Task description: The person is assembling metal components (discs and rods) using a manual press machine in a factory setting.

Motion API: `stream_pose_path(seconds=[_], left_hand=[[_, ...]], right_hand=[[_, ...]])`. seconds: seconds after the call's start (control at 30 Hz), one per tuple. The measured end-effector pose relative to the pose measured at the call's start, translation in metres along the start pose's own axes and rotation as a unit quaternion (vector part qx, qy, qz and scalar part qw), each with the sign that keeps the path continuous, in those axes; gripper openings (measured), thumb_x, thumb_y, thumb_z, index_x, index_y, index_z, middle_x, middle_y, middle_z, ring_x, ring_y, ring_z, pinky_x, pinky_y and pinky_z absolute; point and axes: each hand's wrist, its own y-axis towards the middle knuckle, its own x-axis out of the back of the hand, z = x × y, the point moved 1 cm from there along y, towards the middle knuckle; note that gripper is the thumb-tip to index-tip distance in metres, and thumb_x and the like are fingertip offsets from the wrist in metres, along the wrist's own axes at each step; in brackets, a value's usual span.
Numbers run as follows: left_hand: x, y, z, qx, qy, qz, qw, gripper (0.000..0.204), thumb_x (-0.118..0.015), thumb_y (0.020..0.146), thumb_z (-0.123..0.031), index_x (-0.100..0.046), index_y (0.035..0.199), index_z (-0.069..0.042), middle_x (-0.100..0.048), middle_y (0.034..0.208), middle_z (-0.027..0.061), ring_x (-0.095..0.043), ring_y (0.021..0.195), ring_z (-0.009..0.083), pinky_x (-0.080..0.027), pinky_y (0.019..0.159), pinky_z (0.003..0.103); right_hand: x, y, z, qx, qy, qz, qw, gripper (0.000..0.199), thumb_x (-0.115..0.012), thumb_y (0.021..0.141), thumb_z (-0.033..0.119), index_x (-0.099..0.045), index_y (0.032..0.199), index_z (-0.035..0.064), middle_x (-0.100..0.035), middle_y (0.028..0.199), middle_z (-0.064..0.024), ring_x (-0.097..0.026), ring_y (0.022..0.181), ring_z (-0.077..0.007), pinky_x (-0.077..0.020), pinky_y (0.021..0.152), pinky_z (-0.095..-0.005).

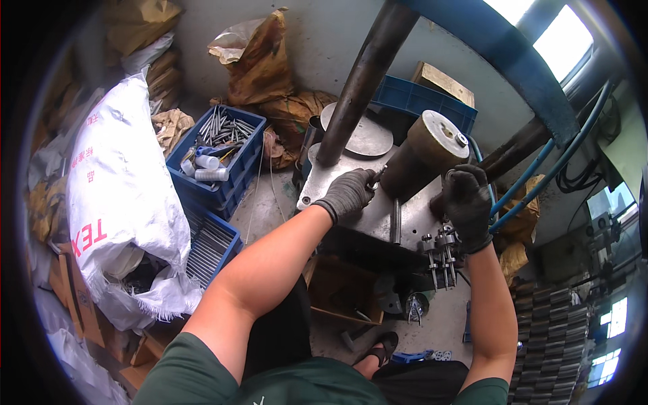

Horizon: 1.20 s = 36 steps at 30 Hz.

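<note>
My left hand (349, 194), in a dark grey knitted glove, is closed with its fingertips around a small metal piece (379, 175), whose exact kind I cannot make out. It is just left of a thick dark steel cylinder (413, 158) with a pale round end face, which stands over the metal plate of a press (432, 199). Right of the cylinder is my gloved right hand (467, 202), fingers curled; what they hold, if anything, is hidden. A slim metal rod (396, 221) stands upright at the plate's front edge. Several bolt-like metal parts (442, 253) hang beside my right wrist.
Dark steel columns (364, 81) and a blue beam (499, 47) frame the press, with blue hoses (547, 179) at right. Blue crates (253, 138) of metal pins stand left, beside a white woven sack (125, 189). A wooden box (344, 293) sits below the plate.
</note>
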Motion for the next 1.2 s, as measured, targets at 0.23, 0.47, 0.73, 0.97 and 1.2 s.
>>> stream_pose_path(seconds=[0.23, 0.47, 0.73, 0.97, 1.2], left_hand=[[0.003, 0.006, -0.004, 0.024, 0.077, -0.029, 0.996, 0.042, -0.072, 0.076, -0.02, -0.071, 0.114, -0.002, -0.067, 0.111, 0.0237, -0.066, 0.104, 0.0386, -0.053, 0.094, 0.044], [-0.009, 0.006, 0.0, 0.068, 0.008, 0.015, 0.998, 0.038, -0.068, 0.082, -0.025, -0.069, 0.109, 0.002, -0.068, 0.101, 0.0304, -0.069, 0.09, 0.0433, -0.056, 0.083, 0.045], [-0.016, 0.008, 0.009, 0.1, 0.001, 0.004, 0.995, 0.029, -0.07, 0.086, -0.025, -0.069, 0.105, -0.002, -0.071, 0.094, 0.0254, -0.07, 0.091, 0.041, -0.055, 0.083, 0.047], [-0.011, 0.007, 0.019, 0.042, -0.071, 0.046, 0.996, 0.039, -0.076, 0.08, -0.023, -0.062, 0.108, 0.0, -0.07, 0.092, 0.0149, -0.069, 0.081, 0.0264, -0.055, 0.078, 0.039], [-0.01, -0.002, -0.004, 0.137, -0.343, 0.069, 0.927, 0.028, -0.069, 0.09, -0.011, -0.057, 0.112, 0.002, -0.065, 0.088, 0.0067, -0.065, 0.073, 0.0143, -0.055, 0.069, 0.029]], right_hand=[[0.012, 0.045, -0.05, -0.102, -0.005, -0.043, 0.994, 0.013, -0.074, 0.087, 0.004, -0.073, 0.099, -0.0008, -0.072, 0.104, -0.0131, -0.071, 0.095, -0.0218, -0.0559, 0.085, -0.0316], [-0.009, 0.051, -0.128, -0.249, 0.085, -0.095, 0.96, 0.019, -0.08, 0.085, 0.013, -0.075, 0.099, 0.0005, -0.075, 0.093, -0.0097, -0.071, 0.083, -0.0173, -0.0556, 0.08, -0.029], [-0.022, 0.061, -0.111, -0.289, 0.032, -0.05, 0.955, 0.026, -0.079, 0.087, 0.02, -0.076, 0.103, 0.0001, -0.077, 0.092, -0.0128, -0.072, 0.082, -0.0183, -0.0565, 0.08, -0.0309], [-0.018, 0.071, -0.101, -0.264, -0.077, 0.016, 0.961, 0.034, -0.073, 0.09, 0.03, -0.076, 0.11, 0.0019, -0.074, 0.106, -0.02, -0.073, 0.094, -0.032, -0.0558, 0.09, -0.0382], [0.023, 0.022, -0.05, -0.166, 0.02, -0.065, 0.984, 0.025, -0.072, 0.09, 0.009, -0.071, 0.113, 0.0005, -0.073, 0.104, -0.0153, -0.072, 0.098, -0.0256, -0.0568, 0.087, -0.0353]])
